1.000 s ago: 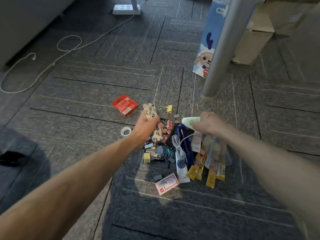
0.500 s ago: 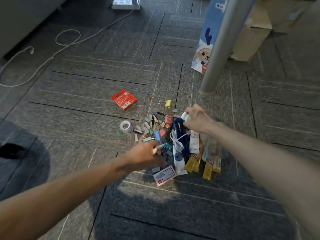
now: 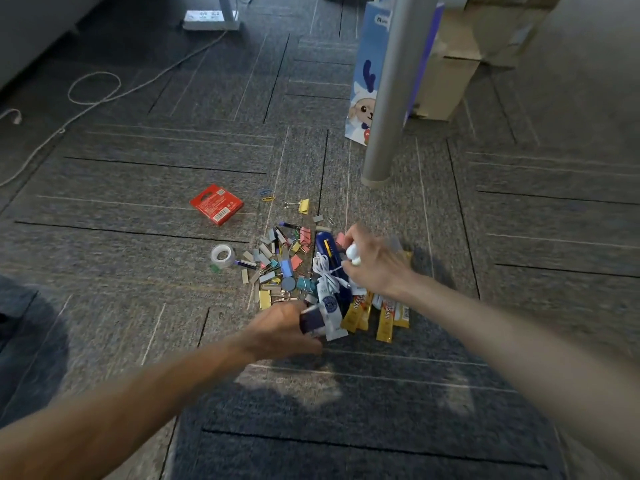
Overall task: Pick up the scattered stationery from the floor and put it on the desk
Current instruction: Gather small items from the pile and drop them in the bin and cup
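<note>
Left hand lower, its catch blurred

dim, soft light; wide-angle bending at edges, motion blur, shadow pooling below.

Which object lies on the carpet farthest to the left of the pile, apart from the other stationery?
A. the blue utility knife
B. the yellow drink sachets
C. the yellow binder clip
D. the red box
D: the red box lies alone on the carpet, further left than the tape roll and well left of the yellow binder clip.
</note>
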Action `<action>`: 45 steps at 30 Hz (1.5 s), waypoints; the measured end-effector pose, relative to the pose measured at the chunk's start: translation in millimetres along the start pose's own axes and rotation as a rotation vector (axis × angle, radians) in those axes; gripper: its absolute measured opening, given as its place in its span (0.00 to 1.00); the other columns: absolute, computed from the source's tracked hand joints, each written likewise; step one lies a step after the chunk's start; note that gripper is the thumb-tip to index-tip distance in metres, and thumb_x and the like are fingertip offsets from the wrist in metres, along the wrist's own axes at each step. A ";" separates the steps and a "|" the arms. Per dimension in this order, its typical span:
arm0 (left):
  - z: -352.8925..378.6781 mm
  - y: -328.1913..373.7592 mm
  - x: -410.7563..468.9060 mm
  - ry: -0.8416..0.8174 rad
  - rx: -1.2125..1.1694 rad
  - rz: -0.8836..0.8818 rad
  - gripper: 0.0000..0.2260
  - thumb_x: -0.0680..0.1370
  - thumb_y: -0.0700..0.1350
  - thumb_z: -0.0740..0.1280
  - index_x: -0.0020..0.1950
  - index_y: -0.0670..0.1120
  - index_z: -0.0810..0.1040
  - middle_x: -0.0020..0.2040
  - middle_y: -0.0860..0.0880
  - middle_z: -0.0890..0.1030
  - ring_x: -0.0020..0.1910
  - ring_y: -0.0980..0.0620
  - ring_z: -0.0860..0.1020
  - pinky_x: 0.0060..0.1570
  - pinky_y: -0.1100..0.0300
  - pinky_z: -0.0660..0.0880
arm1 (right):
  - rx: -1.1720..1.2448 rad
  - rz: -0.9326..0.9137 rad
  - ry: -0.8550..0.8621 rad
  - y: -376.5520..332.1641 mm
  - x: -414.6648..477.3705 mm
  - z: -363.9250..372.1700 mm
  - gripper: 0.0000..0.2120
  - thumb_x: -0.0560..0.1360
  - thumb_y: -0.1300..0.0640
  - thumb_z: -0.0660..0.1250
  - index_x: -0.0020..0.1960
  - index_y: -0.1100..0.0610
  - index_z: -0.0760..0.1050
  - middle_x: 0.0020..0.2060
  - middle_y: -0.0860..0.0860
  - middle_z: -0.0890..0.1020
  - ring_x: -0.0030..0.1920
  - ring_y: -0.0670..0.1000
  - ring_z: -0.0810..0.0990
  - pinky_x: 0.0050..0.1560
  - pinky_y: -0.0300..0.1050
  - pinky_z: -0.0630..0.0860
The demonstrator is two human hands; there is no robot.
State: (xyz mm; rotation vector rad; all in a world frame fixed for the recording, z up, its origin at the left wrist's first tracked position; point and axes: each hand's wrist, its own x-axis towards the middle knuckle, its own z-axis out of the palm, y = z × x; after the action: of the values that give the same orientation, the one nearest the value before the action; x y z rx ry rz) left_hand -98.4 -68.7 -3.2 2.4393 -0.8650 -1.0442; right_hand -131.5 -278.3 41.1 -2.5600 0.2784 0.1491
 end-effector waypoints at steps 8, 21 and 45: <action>-13.5 15.2 3.2 -0.015 -0.782 -0.138 0.06 0.77 0.44 0.65 0.45 0.42 0.72 0.35 0.47 0.75 0.30 0.55 0.72 0.30 0.64 0.69 | 0.065 0.432 0.042 22.3 8.3 -1.8 0.12 0.77 0.56 0.67 0.58 0.58 0.71 0.48 0.53 0.76 0.45 0.53 0.77 0.42 0.48 0.78; -4.0 63.1 31.5 0.173 -0.895 -0.418 0.08 0.71 0.44 0.72 0.43 0.40 0.78 0.34 0.46 0.79 0.28 0.53 0.77 0.30 0.64 0.76 | -0.109 0.438 0.025 20.5 14.2 16.2 0.21 0.71 0.46 0.73 0.57 0.57 0.72 0.44 0.52 0.76 0.43 0.52 0.78 0.43 0.50 0.80; -46.4 52.0 35.9 0.236 -1.082 -0.240 0.14 0.74 0.50 0.68 0.55 0.42 0.75 0.38 0.47 0.77 0.34 0.54 0.75 0.43 0.58 0.72 | 1.120 0.506 -0.234 29.0 15.5 -29.9 0.18 0.71 0.62 0.71 0.60 0.62 0.72 0.35 0.55 0.82 0.30 0.52 0.80 0.27 0.42 0.77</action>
State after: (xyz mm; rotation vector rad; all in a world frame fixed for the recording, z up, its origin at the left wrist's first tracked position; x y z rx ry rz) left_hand -65.3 -127.9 36.1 1.6658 0.1136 -0.9133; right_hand -121.6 -320.9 48.6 -1.3179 0.6817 0.3550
